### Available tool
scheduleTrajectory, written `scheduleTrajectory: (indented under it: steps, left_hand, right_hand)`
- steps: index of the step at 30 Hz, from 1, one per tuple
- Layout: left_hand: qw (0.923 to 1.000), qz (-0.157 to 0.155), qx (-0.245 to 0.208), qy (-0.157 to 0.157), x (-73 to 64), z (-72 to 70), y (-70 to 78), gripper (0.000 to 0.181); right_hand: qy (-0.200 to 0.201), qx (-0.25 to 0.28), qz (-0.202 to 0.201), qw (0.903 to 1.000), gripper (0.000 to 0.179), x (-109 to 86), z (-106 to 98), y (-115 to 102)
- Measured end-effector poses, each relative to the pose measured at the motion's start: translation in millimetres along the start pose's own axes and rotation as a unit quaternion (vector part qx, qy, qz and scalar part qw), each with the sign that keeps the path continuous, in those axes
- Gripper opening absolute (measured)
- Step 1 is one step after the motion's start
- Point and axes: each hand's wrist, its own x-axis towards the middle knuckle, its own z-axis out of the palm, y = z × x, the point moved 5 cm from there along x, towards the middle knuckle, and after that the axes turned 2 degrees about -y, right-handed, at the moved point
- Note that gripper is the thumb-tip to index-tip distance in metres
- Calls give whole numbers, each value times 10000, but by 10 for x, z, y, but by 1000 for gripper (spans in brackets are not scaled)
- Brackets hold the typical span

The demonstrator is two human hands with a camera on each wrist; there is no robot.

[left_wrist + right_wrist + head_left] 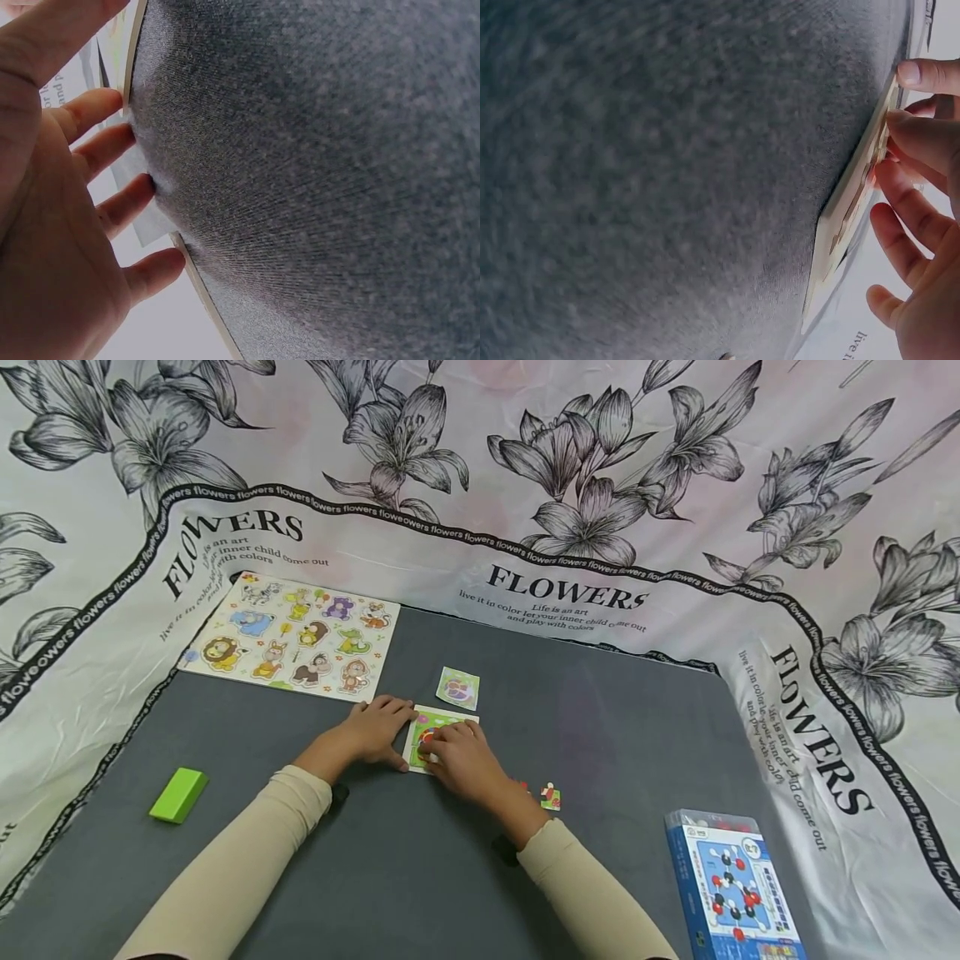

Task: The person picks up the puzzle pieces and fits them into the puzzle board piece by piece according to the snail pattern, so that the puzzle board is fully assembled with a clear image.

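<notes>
A small square puzzle board with a green and red picture lies flat on the grey table. My left hand touches its left edge, thumb near the lower corner and fingers spread loosely. In the left wrist view, the fingers lie along the tabletop. My right hand is over the board and hides much of the picture. In the right wrist view, thumb and index finger meet the board's face; I cannot tell whether they pinch a piece. Jigsaw pieces lie by the right wrist.
A picture card lies just behind the board. At the back left is a large animal puzzle board. A green block sits on the left, and a blue molecule-model box at front right. Flowered cloth rises behind the table.
</notes>
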Motion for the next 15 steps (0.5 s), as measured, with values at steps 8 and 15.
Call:
scheduleTrajectory:
  steps: [8, 15]
  left_hand:
    - [10000, -40, 70, -3, 8, -28, 17, 88]
    - [10000, -14, 22, -34, -6, -28, 33, 87]
  right_hand:
    - [36, -159, 29, 9999, 21, 37, -14, -29]
    - [70, -255, 30, 9996, 17, 30, 9, -54]
